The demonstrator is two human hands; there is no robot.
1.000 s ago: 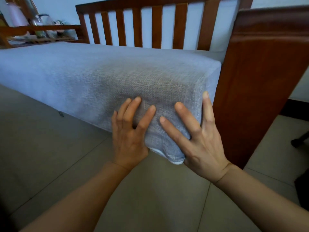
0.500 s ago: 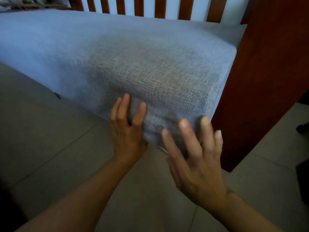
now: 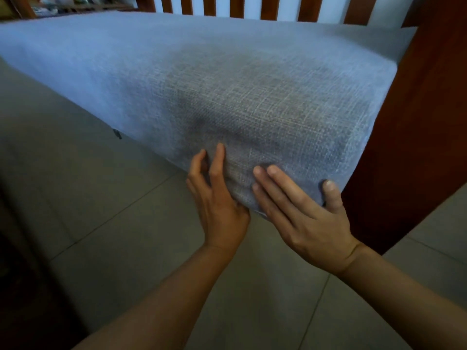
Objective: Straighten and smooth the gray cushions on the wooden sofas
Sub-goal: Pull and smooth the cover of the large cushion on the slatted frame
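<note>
Gray cushion [image 3: 227, 79] runs lengthwise left-right; both hands press near corner.

A gray cushion [image 3: 227, 79] fills the upper frame, its near corner at lower centre. The left hand [image 3: 217, 205] and right hand [image 3: 303, 218] press flat against that corner's front face. At right stands the wooden sofa arm [image 3: 417, 137]; tiled floor [image 3: 75, 198] lies below.

Both hands, left hand [image 3: 219, 210] beside right hand [image 3: 303, 218], on cushion [image 3: 227, 84] front corner, armrest [image 3: 414, 137] right, slats [image 3: 267, 7] behind.
</note>
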